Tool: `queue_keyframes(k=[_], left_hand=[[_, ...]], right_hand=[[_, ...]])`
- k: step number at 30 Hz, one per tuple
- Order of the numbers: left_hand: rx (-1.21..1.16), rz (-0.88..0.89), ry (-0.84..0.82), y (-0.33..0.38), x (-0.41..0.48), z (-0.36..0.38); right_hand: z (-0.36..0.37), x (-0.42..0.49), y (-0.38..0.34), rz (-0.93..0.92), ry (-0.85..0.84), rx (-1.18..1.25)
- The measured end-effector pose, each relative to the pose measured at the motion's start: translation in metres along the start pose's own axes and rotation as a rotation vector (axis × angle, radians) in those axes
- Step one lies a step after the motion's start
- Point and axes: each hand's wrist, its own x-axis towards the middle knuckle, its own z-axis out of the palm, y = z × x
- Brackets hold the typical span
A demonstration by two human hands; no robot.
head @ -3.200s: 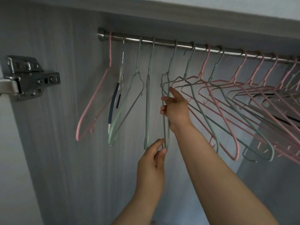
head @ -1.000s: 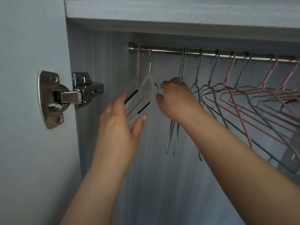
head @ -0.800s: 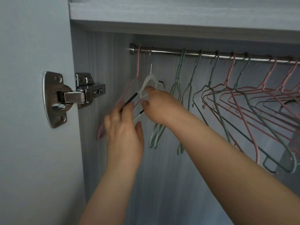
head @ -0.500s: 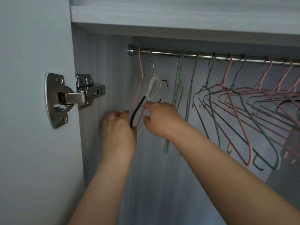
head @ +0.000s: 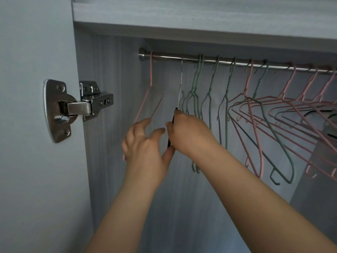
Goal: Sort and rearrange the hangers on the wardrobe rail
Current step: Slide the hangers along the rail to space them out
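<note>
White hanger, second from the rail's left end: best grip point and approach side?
Judging from its pose: the white hanger hangs edge-on by a thin metal hook on the rail. Grip the lower arm with the dark strip, pinching across its flat faces from the front and below. The right hand holds it there; the left hand is open beside it. Pink hanger left, green hangers right.

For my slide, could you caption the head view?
Right hand grips white hanger on the rail; left hand open.

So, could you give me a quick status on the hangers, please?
Right hand pinching white hanger. Left hand open beside it. Pink hanger leftmost on rail.
</note>
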Motion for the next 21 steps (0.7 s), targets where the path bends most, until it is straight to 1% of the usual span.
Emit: queue_keyframes(k=[3, 5, 8, 11, 14, 16, 19, 21], left_hand=[[-0.072, -0.064, 0.078, -0.019, 0.0, -0.013], [-0.135, -0.153, 0.033, -0.029, 0.003, -0.016], [-0.27, -0.258, -0.036, -0.034, 0.004, -0.011], [-0.286, -0.239, -0.014, -0.037, 0.002, -0.008], [-0.248, -0.201, 0.068, -0.035, -0.002, -0.009], [-0.197, -0.183, 0.145, -0.03, -0.003, -0.011], [-0.142, -0.175, 0.213, -0.028, -0.001, -0.014], [-0.121, -0.175, 0.238, -0.028, 0.002, -0.016]], right_hand=[[-0.002, -0.02, 0.001, -0.044, 0.138, -0.017], [0.0, -0.034, -0.001, -0.074, 0.199, 0.029], [0.006, -0.055, -0.007, -0.114, 0.215, 0.114], [0.013, -0.075, -0.009, -0.136, 0.24, 0.162], [0.013, -0.087, -0.009, -0.14, 0.239, 0.276], [0.009, -0.086, -0.009, -0.1, 0.229, 0.376], [0.001, -0.061, -0.015, -0.045, 0.291, 0.489], [0.002, -0.034, -0.015, 0.058, 0.254, 0.567]])
